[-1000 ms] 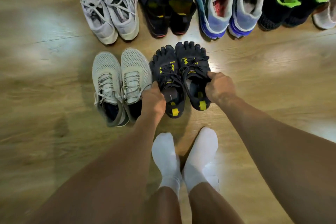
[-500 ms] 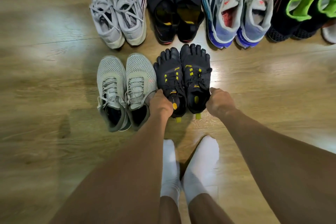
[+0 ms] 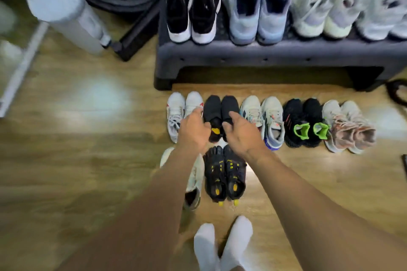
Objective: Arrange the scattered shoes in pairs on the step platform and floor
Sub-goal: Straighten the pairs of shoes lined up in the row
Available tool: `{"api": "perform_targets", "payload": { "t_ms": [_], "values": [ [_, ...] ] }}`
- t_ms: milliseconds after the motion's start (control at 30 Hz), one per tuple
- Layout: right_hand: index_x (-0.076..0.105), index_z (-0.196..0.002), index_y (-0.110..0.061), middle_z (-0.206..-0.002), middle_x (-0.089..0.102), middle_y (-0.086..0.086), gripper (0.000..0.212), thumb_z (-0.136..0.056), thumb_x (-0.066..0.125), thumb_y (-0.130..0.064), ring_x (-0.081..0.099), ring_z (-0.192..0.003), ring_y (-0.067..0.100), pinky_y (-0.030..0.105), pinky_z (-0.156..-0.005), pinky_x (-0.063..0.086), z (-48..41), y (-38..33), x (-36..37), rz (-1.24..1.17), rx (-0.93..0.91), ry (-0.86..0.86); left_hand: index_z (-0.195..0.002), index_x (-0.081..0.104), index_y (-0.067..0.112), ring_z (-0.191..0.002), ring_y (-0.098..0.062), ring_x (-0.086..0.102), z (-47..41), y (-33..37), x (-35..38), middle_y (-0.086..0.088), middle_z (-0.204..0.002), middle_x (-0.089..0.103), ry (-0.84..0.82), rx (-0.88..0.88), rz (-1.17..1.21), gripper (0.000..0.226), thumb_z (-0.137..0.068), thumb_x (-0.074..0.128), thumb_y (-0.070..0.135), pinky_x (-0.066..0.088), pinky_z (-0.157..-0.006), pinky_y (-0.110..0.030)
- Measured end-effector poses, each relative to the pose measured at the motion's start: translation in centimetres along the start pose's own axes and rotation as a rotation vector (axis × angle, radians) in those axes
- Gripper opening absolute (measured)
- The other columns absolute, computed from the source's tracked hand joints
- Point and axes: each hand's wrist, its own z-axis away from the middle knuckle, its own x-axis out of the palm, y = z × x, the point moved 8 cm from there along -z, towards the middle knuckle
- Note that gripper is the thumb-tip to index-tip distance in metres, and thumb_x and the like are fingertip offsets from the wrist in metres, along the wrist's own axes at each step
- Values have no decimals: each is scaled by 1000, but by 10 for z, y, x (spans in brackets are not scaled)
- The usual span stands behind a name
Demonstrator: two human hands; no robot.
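Both hands hang loosely curled and seem empty, the left hand (image 3: 193, 131) and right hand (image 3: 240, 133) over the black slip-ons (image 3: 221, 106). The toe shoes (image 3: 224, 174) sit paired on the floor, nearer the person. Best now to nudge heels level. The left forearm hides most of the mesh pair (image 3: 195, 179), and the step platform (image 3: 264, 56) is blurred.

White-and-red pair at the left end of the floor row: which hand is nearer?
Left. The left hand overlaps the right edge of the white-and-red pair in view. The right hand is farther right, over the black slip-on pair.
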Motion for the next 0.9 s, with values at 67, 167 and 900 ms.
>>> {"api": "perform_targets", "payload": {
  "t_ms": [67, 167, 900],
  "values": [
    [46, -132, -11, -118, 62, 20, 40, -97, 44, -30, 54, -112, 39, 38, -86, 43, -6, -41, -43, 4, -67, 73, -138, 43, 20, -119, -29, 54, -8, 34, -46, -9, -130, 58, 42, 29, -2, 48, -91, 55, 19, 42, -101, -36],
    [45, -134, -11, -123, 60, 17, 42, -96, 44, -30, 53, -115, 37, 37, -90, 43, -14, -88, -89, -6, -128, 104, -142, 38, 19, -130, -27, 45, -18, 75, -99, -7, -140, 49, 74, 83, -26, 55, -91, 56, 21, 38, -106, -39],
    [49, -122, -2, -126, 55, 17, 34, -88, 49, -1, 49, -119, 32, 36, -93, 39, -271, -188, -73, 246, 8, 157, -124, 45, 12, -111, -38, 55, -294, 86, -129, -15, -122, 55, -100, 230, -468, 40, -87, 60, 16, 46, -85, -45]
  ]
}}
